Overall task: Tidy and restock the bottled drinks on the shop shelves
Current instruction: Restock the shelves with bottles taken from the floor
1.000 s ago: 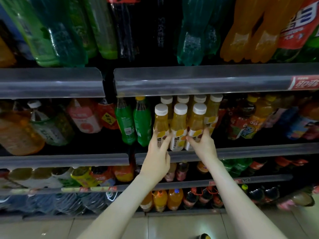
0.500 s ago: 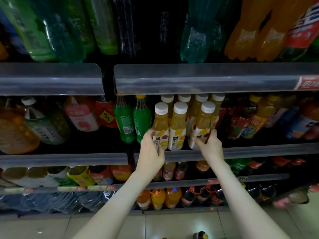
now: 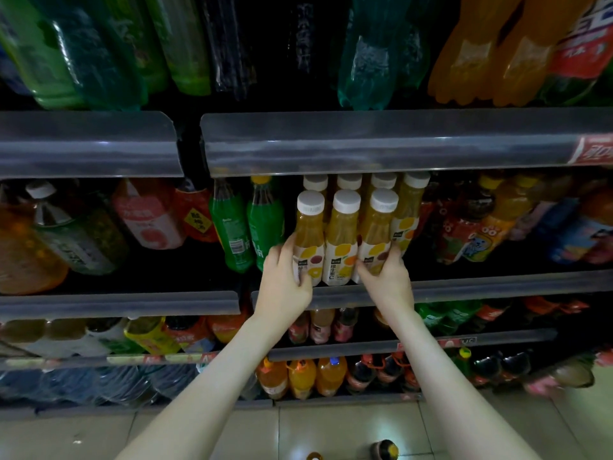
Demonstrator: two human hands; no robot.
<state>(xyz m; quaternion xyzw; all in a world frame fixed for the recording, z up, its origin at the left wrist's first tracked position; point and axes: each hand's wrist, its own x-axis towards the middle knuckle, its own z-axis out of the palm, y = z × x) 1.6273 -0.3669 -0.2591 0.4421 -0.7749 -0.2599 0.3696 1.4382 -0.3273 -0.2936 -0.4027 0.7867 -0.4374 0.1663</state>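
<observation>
Three white-capped orange juice bottles stand in a front row on the second shelf [image 3: 464,287]: a left bottle [image 3: 309,234], a middle bottle [image 3: 341,247] and a right bottle [image 3: 376,234], with more of the same behind them. My left hand [image 3: 285,277] wraps the lower label of the left bottle. My right hand [image 3: 384,277] grips the base of the right bottle. The middle bottle stands between my hands, untouched.
Two green soda bottles [image 3: 247,227] stand just left of the juice row. Mixed drinks fill the shelf to the right [image 3: 481,227]. Large bottles sit on the top shelf [image 3: 365,61] above a grey rail [image 3: 381,141]. A bottle [image 3: 384,451] stands on the floor tiles below.
The right juice bottle, tilted to the right half a second ago, now stands upright beside the middle one. Both hands have closed in around the outer bottles.
</observation>
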